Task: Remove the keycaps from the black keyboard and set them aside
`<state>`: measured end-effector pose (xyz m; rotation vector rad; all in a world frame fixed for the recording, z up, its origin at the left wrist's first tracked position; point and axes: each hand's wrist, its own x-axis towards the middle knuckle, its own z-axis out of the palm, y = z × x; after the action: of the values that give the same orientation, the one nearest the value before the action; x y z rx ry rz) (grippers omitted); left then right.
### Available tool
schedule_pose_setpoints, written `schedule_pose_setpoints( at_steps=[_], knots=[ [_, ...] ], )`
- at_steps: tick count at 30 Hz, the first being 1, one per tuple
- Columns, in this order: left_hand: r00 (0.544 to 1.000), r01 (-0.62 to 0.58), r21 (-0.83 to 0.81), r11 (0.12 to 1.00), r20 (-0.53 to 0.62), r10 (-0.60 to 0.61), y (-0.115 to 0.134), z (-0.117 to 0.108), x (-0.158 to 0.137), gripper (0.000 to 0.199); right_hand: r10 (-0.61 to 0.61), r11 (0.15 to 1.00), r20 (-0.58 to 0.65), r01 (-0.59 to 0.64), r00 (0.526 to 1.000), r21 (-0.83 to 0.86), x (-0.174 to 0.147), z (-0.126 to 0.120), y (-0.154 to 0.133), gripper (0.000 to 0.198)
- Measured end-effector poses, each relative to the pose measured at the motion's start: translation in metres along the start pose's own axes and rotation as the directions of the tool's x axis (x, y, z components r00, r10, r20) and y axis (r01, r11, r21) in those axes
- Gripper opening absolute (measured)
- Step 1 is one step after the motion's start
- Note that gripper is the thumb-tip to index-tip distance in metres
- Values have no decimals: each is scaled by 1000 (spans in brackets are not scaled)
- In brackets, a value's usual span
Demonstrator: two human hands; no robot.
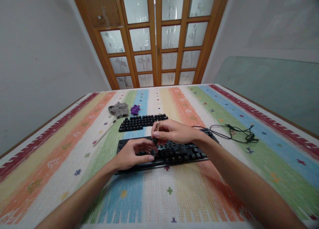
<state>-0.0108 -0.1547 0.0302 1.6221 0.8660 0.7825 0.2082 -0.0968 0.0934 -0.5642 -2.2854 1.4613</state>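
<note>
Over at my left, the pale wall (45, 56) runs along beside the table, which is spread with a striped cloth (159, 197) dotted with little figures. The first thing lying on it is a thin pale stick (104, 133), slanted, with a dark spot at its far end. Just beyond that end sits a crumpled grey cloth (119, 109), and next to it, to the right, a smaller purple cloth (135, 109).

Nearer the person, a block of loose black keycaps (143, 122) is laid out in rows behind the black keyboard (178, 152). The left hand (136, 152) rests at the keyboard's left half, fingers curled and thumb stretched out along the near side; something small and dark shows by the fingertips, but I can't tell whether it is gripped. Small knobs stand on the keyboard's left part, while keys cover the right end.

Then a slender brownish tool (157, 131) — nearly upright over the middle of the board — pinched between thumb and fingers of the right hand (171, 131). Further right, a black cable (234, 133) lies in loose loops on the cloth. Behind everything, wooden doors (156, 39) with frosted panes fill the far end.
</note>
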Motion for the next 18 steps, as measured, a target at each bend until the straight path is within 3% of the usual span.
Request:
schedule_pose_setpoints(
  at_steps=[4, 8, 13, 18],
  knots=[
    [1000, 9, -117, 993, -21, -12, -5, 1, 0, 40, -18, 1000, 24, 17, 1000, 18, 0, 0, 2, 34],
    [999, -8, -83, 997, -47, 5, -5, 0, 0, 40, -9, 1000, 23, 9, 1000, 7, 1, 0, 2, 33],
    [985, -24, 211, 977, -160, 59, 3, -4, -3, 30, 28, 995, -51, -32, 998, -91, 1, -1, 0, 26],
    [955, -111, 608, 786, -155, 254, 4, -23, 5, 21, 31, 955, -113, -62, 993, -288, 0, -1, 0, 19]
  ],
)
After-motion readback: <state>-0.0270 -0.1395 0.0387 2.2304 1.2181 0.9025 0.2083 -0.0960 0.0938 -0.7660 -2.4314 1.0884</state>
